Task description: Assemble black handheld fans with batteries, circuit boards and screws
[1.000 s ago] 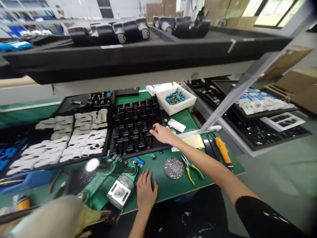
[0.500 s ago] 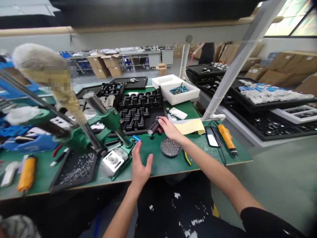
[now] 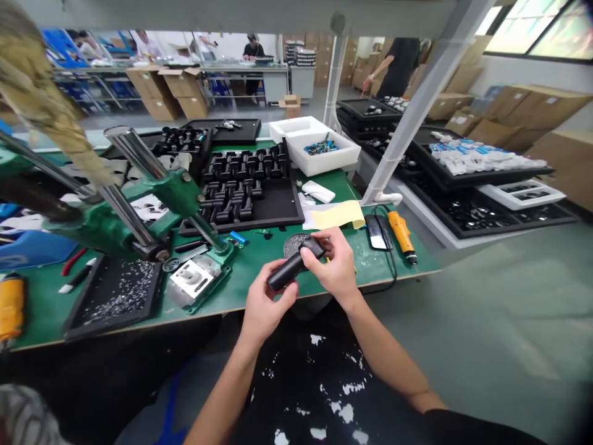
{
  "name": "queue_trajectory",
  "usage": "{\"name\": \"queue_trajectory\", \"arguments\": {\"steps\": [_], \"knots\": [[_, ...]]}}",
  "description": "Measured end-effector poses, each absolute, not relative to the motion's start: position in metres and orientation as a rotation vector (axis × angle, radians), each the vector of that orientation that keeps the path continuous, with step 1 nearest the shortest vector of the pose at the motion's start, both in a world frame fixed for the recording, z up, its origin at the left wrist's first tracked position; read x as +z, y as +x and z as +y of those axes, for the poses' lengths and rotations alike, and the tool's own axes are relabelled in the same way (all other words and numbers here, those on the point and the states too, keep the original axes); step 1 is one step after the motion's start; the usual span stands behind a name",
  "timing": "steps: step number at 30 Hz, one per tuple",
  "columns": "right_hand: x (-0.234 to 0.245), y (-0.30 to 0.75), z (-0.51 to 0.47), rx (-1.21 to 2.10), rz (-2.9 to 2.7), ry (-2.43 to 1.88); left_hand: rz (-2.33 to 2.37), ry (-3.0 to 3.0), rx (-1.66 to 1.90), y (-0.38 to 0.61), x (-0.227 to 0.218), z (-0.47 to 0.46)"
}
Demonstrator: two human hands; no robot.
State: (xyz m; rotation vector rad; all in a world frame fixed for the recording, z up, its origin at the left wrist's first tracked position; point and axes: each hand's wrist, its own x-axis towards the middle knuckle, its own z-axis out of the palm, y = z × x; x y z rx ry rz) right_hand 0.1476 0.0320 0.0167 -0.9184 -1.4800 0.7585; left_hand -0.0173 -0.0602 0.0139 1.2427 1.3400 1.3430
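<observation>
one black part (image 3: 290, 269) clamped at opposite ends in left hand (image 3: 263, 304), right hand (image 3: 336, 268) grip

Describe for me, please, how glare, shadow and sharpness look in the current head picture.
In the head view, the window is nearly washed out and glare streaks the steel post; the head view's lower left is dark; also in the head view, the black part looks fairly clear, the wrapped lever softer.

Grey-green floor (image 3: 500, 315), bright window (image 3: 546, 31), white wall (image 3: 523, 71), stacked cardboard boxes (image 3: 514, 117)
</observation>
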Motion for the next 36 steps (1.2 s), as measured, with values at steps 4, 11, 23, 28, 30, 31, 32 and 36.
{"name": "queue_trajectory", "arguments": {"steps": [4, 11, 23, 28, 30, 31, 32, 36], "knots": [[0.019, 0.146, 0.037, 0.756, -1.530, -1.004, 1.520, 1.370, 1.282, -0.022, 0.015, -0.052], [0.014, 0.128, 0.024, 0.876, -1.538, -1.099, 1.479, 1.542, 1.170, -0.022, -0.013, -0.046], [-0.010, 0.076, 0.093, 1.188, -1.769, -1.030, 1.426, 1.225, 1.424, -0.095, -0.054, -0.021], [0.010, 0.008, 0.183, 1.140, -1.985, -1.031, 1.474, 1.106, 1.457, -0.102, -0.067, -0.018], [0.011, -0.006, 0.183, 1.153, -2.014, -0.983, 1.492, 1.063, 1.471, -0.100, -0.068, -0.018], [0.010, -0.008, 0.175, 1.186, -1.991, -0.940, 1.501, 1.040, 1.478, -0.099, -0.068, -0.018], [0.007, -0.006, 0.162, 1.239, -1.941, -0.892, 1.510, 1.016, 1.484, -0.098, -0.066, -0.017], [-0.015, 0.018, 0.096, 1.499, -1.547, -0.809, 1.513, 0.944, 1.486, -0.091, -0.056, -0.010]]}}
